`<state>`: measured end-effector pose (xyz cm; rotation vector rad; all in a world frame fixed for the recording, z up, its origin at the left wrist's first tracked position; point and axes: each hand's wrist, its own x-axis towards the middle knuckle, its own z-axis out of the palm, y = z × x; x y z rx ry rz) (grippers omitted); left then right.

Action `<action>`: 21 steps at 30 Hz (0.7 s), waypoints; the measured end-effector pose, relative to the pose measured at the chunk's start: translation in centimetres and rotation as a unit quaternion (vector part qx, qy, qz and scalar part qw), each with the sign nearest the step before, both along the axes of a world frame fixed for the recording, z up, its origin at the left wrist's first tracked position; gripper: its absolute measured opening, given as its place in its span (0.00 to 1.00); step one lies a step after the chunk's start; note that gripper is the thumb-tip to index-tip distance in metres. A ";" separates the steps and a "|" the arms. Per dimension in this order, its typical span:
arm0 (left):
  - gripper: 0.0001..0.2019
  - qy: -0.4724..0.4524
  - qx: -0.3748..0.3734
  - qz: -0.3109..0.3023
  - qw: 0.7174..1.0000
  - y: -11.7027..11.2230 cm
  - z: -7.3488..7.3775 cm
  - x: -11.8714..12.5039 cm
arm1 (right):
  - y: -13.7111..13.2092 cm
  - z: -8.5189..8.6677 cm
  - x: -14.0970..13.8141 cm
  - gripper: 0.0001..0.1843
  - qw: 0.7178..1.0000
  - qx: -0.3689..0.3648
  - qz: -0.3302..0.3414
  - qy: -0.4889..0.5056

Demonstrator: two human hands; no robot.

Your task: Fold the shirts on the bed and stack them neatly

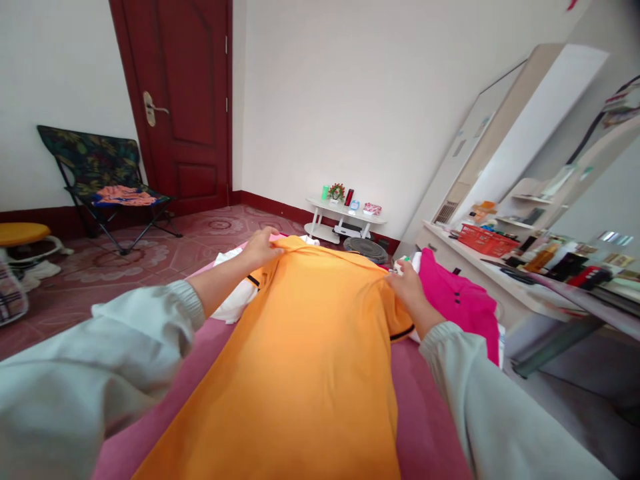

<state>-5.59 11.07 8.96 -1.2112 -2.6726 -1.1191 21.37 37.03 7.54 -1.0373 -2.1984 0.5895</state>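
An orange shirt [310,347] is lying flat, collar end away from the wearer, on a pink surface [425,400], its lower end running out of frame. The cloth is looking smooth thru the body, w/ light creases nr the R side and a fold along the neck; black bands [401,333] are edging both short sleeves. L hand [263,248] and R hand [406,283] are pinching the shoulders, one per side.

A white cloth [233,303] is lying just beside the L sleeve; a bright pink garment [460,297] is sitting past the R one. Pink strips are showing along both sides of the shirt. Open floor [215,240] is stretching L toward a folding chair [100,157]; a low stand [345,209] is standing beyond the far end; a dresser [540,300] is crowding the R side.
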 end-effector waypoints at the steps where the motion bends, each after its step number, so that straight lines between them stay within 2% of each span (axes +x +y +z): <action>1: 0.27 0.014 0.017 -0.007 1.000 -0.3 -0.6 0.4 | -0.6 -0.5 0.2 0.26 1.000 0.021 0.004 0.008; 2: 0.30 0.027 0.030 -0.023 0.999 -0.8 -1.4 1.0 | -1.4 -1.4 0.8 0.29 0.999 0.040 0.021 0.010; 4: 0.29 0.053 0.049 -0.086 0.994 -2.8 -3.3 2.7 | -3.7 -3.5 2.7 0.30 0.994 0.070 0.083 0.004; 7: 0.21 0.081 0.038 -0.213 0.973 -7.5 -5.7 6.3 | -8.2 -6.5 7.1 0.26 0.983 0.079 0.166 -0.009; 8: 0.20 0.079 0.021 -0.230 0.970 -9.4 -6.2 7.5 | -9.7 -7.2 8.8 0.24 0.981 0.076 0.180 -0.019; 11: 0.23 0.082 -0.029 -0.262 0.961 -14.9 -7.4 10.6 | -13.8 -7.8 13.8 0.20 0.972 0.073 0.216 -0.064; 14: 0.27 0.121 -0.074 -0.266 0.953 -19.2 -8.2 12.3 | -16.6 -8.0 17.9 0.22 0.951 0.112 0.262 -0.122; 17: 0.24 0.154 -0.115 -0.270 0.943 -20.9 -8.8 12.9 | -18.2 -8.8 19.8 0.27 0.928 0.186 0.287 -0.152; 19: 0.25 0.169 -0.127 -0.275 0.938 -20.5 -9.0 13.0 | -18.9 -9.3 19.3 0.26 0.922 0.208 0.281 -0.163; 21: 0.27 0.190 -0.127 -0.279 0.933 -19.3 -8.8 13.2 | -19.6 -9.3 17.7 0.22 0.925 0.194 0.269 -0.185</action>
